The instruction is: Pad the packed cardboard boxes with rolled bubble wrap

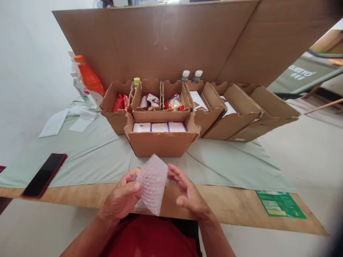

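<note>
A sheet or pouch of clear bubble wrap [153, 184] is upright near the table's front edge. My left hand [124, 194] pinches its left side between thumb and fingers. Just right of the bubble wrap, my right hand [190, 194] has its fingers apart and grips nothing; whether a fingertip touches the wrap I cannot tell. Beyond both hands sits a low cardboard box [162, 144] holding white packs with purple edges [159, 127].
Behind stand several cardboard bins [219, 110] with red packets [122, 102] and white boxes [197, 100], before a tall cardboard panel [171, 39]. A phone [44, 175] and an orange bottle [88, 76] are at left, a green card [281, 204] at right.
</note>
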### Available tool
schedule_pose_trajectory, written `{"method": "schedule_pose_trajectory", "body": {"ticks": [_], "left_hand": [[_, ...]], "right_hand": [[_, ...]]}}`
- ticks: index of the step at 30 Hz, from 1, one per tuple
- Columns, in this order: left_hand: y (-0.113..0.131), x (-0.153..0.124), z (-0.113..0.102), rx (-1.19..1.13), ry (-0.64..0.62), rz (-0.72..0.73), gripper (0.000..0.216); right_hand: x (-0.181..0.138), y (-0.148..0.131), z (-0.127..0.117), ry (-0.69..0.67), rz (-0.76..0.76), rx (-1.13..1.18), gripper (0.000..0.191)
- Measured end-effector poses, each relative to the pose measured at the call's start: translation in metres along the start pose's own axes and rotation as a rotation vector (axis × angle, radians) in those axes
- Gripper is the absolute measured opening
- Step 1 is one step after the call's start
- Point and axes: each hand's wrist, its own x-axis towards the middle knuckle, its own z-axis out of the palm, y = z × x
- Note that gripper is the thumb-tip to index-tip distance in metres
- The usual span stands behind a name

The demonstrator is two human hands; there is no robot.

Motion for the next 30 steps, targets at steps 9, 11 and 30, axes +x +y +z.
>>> {"method": "schedule_pose_trajectory", "body": {"ticks": [9,11,30], "left_hand": [[0.026,-0.017,0.016,0.077,-0.016,-0.047,0.051],[0.030,-0.021,0.014,0.077,-0.003,-0.024,0.048],[-0.023,-0.002,-0.071,1.642,0.426,0.795,0.047]], "right_hand": [[0.026,-0.020,0.008,-0.234,-0.041,0.239,0.099],[0.030,-0.025,0.009,-0.418,0.060,0.246,0.086],[-0.003,0.006,-0.032,0.674,-0.264,-1.222,0.020]]}}
